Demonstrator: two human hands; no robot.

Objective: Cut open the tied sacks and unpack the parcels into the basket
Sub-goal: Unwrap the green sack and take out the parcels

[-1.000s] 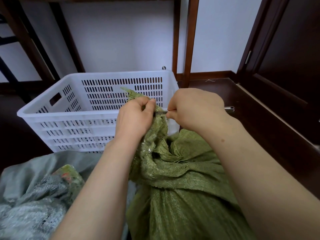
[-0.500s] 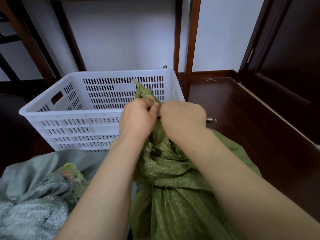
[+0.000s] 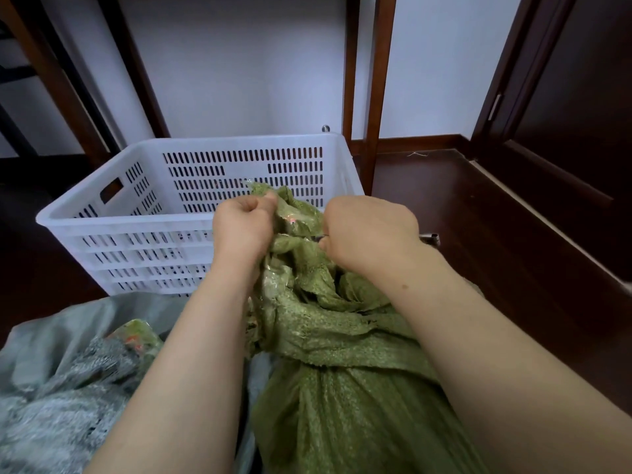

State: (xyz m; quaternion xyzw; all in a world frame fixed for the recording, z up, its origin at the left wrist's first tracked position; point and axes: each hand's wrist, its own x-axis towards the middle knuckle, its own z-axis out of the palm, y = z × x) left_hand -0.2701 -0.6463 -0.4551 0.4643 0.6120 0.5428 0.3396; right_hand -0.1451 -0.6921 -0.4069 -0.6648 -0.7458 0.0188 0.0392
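Room: a dark wooden floor, a white wall at the far side, brown wooden posts and a dark door at the right.
Basket: a white slotted basket stands on the floor just beyond the hands; no parcel shows in the part of its inside that is visible.
Green sack: the green sack stands near and centre, between the forearms, its bunched neck rising to about the basket's near rim.
Left hand: the left hand has its fingers curled and pinches the top of the neck, holding it up.
Right hand: the right hand is closed in a fist round a thin metal cutter; the butt pokes out to the right and the tip meets the neck between the two hands.
Tie: lost among the folds, so I cannot tell whether it is cut through.
Handling: the woven cloth looks soft, limp and rough, not slippery; the full body probably sits heavy and will not lift by the neck alone.
Where to hold: likely high on the neck, pulled taut, fingers kept clear of the blade.
Grey sack: a grey sack slumps at the near left, touching the green one.
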